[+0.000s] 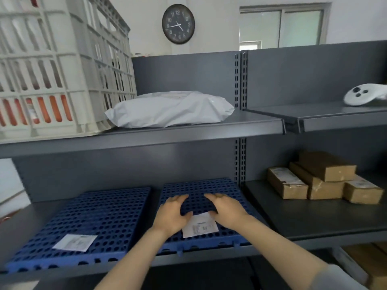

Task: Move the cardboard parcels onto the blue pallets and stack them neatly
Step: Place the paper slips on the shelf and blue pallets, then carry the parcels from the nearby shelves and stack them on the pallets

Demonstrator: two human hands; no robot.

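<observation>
Four cardboard parcels (pixel 326 167) lay piled in right bay of lower shelf (pixel 314 218), long axes ran back-left to front-right, well right of both hands, left hand (pixel 172 214) and right hand (pixel 225 209) near together, not touching, fingers arched, gripped nothing, over right blue pallet (pixel 209 185)

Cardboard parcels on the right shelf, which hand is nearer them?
Right. The right hand is over the pallet, left of the parcels; the left hand lies farther left.

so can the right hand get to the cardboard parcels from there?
Probably yes. The right hand holds nothing over the right blue pallet, and the cardboard parcels sit to its right on the adjoining shelf, nothing lying between.
</observation>
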